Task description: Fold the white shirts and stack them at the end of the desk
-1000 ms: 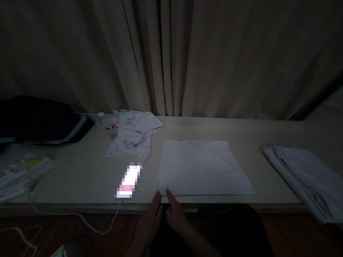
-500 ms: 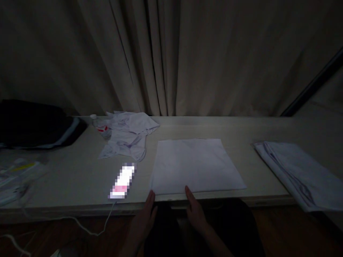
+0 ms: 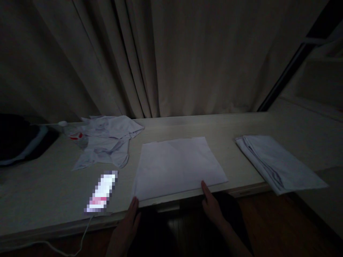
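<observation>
Grip: our left hand (image 3: 128, 223) and right hand (image 3: 211, 203) lie flat and empty at the near corners of the cloth (image 3: 177, 166), which spreads away across the counter (image 3: 48, 192).

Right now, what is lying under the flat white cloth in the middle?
The flat white cloth lies on the pale table. Whether anything lies between them cannot be seen; the cloth covers it.

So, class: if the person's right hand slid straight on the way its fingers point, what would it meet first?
The right hand points away over the table edge, fingertips at the near edge of the folded white cloth. It would meet that cloth first, though actual contact is hard to judge.
</observation>
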{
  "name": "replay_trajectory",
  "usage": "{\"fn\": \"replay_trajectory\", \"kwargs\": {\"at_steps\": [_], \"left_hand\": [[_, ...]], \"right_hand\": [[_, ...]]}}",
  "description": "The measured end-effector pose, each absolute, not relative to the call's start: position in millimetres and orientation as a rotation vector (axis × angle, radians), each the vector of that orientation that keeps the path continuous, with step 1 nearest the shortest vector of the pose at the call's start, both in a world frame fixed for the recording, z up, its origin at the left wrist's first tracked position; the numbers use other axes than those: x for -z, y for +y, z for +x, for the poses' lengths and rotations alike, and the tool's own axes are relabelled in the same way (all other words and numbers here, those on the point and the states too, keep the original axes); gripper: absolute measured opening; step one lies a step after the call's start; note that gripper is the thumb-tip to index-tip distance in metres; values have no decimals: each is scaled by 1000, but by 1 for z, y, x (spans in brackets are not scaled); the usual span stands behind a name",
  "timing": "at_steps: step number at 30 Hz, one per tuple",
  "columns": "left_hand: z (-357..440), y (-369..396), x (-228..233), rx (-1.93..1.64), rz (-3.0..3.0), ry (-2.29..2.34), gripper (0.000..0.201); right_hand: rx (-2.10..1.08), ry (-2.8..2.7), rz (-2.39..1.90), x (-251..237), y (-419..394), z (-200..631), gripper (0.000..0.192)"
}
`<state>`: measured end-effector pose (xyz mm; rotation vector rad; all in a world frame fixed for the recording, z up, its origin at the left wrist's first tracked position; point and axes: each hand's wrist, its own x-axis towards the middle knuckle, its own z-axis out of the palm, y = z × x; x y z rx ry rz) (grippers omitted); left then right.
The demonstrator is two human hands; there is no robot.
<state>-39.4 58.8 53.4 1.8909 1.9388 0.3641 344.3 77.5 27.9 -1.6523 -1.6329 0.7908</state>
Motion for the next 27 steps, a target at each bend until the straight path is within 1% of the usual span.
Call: {"fn": "replay_trajectory", "kwargs": {"at_steps": [10, 14, 17, 19, 21, 24, 27], "left_hand": [[-44, 64, -46, -336, 1934, 1926, 60], [-47, 68, -43, -356, 1962, 1917, 59], [-38, 68, -53, -428, 2011, 1909, 59], [-22, 63, -69, -501, 1977, 1926, 60], [3, 55, -90, -562, 1856, 1929, 62], [48, 39, -121, -552, 1664, 1771, 59], [90, 24, -137, -602, 1457, 1576, 53]], "right_hand": [[-569, -1426, -1961, -26, 85, 417, 70], [-523, -1225, -2040, -43, 87, 447, 62], [-503, -974, -2002, -69, 80, 457, 55], [-575, -926, -1897, -87, 72, 451, 45], [-743, -951, -1780, -105, 62, 433, 34], [-1059, -1024, -1618, -127, 48, 391, 25], [-1248, -1122, -1508, -142, 35, 347, 19]]}}
